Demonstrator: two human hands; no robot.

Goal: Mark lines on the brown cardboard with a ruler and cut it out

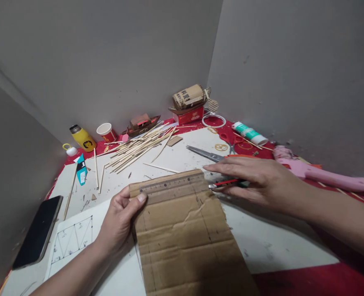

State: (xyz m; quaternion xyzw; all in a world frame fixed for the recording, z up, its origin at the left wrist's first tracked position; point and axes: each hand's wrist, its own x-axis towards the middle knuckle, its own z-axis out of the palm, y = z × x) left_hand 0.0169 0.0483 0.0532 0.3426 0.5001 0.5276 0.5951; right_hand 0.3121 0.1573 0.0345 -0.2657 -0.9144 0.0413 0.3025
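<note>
A creased brown cardboard sheet (184, 238) lies on the white board in front of me, with pencil lines drawn on it. A wooden ruler (172, 184) lies across its far edge. My left hand (118, 220) grips the sheet's left edge, thumb pressing the ruler's left end. My right hand (256, 179) rests flat at the ruler's right end, over a red and black pen-like tool (226, 183) whose tip points at the cardboard.
Scissors (205, 153), a heap of thin wooden sticks (138, 149), a pink glue gun (320, 174), a glue tube (249, 133), rubber bands, a yellow bottle (83, 138), a paper cup (106, 132), cardboard models, a phone (38, 232) and a truss drawing (72, 238) surround the sheet.
</note>
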